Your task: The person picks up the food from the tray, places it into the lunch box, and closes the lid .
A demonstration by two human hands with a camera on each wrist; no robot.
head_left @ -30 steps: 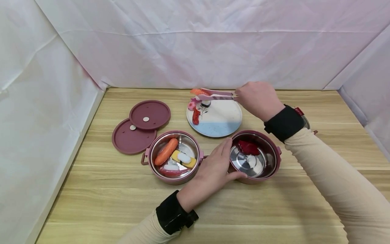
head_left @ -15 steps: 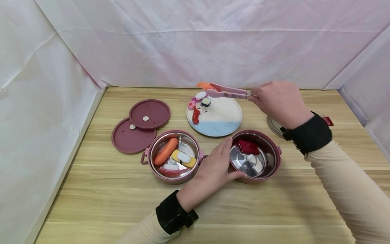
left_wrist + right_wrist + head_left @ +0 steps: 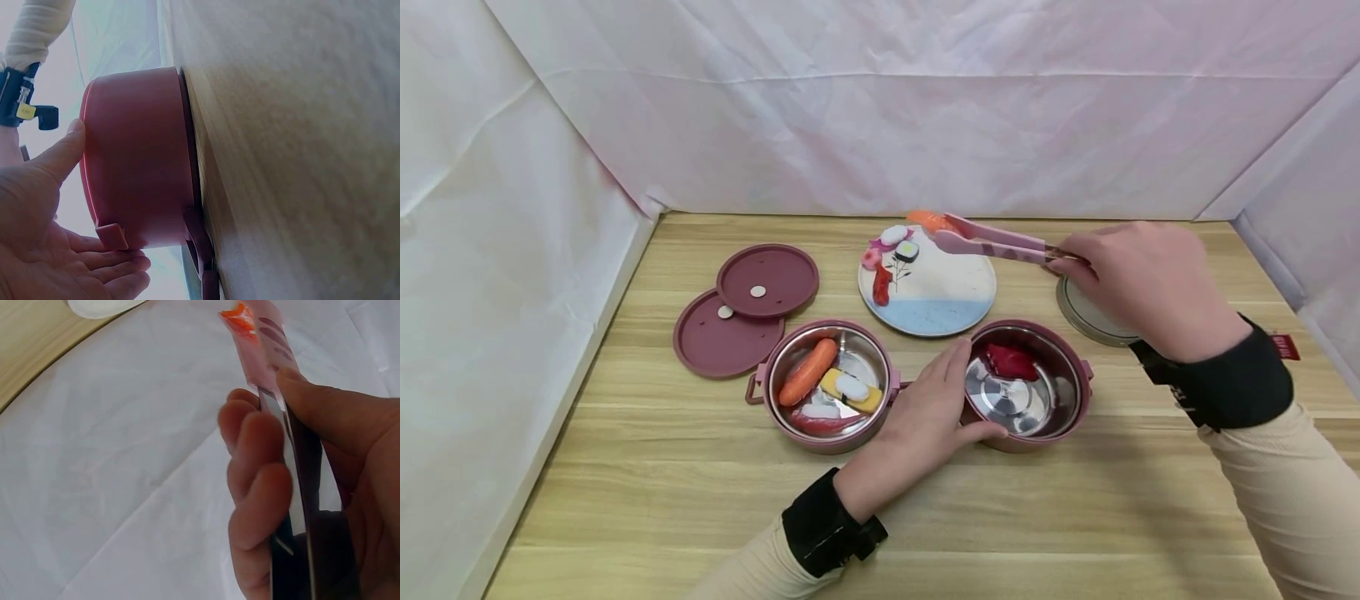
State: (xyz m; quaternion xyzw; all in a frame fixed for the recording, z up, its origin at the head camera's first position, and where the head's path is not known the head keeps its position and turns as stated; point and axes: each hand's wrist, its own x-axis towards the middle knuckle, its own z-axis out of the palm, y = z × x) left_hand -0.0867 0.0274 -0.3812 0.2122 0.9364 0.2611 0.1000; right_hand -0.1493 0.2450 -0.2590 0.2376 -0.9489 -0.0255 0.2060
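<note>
My right hand [image 3: 1150, 279] grips pink tongs [image 3: 1000, 239] by the metal handle. Between the tongs' tips is an orange piece of toy sushi [image 3: 929, 220], held above the far edge of the round plate [image 3: 947, 304]. In the right wrist view, thumb and fingers press the tongs [image 3: 272, 337] from both sides. My left hand [image 3: 925, 417] rests against the right pot [image 3: 1078, 400], fingers fairly straight along its left side and thumb at the near rim. A dark red toy piece [image 3: 1011, 362] lies inside that pot. The left wrist view shows the pot's outer wall [image 3: 137, 156].
The left pot [image 3: 820, 446] holds a toy sausage [image 3: 808, 372], yellow-topped sushi [image 3: 852, 390] and a reddish piece [image 3: 826, 421]. Several small toy foods lie on the plate's left side. Two dark red lids [image 3: 726, 342] overlap at left. A round grey lid-like thing [image 3: 1086, 312] is partly behind the right hand.
My right hand has moved right and slightly toward me, carrying the orange sushi in the tongs rightward off the plate's left side. The left hand stays on the pot.
</note>
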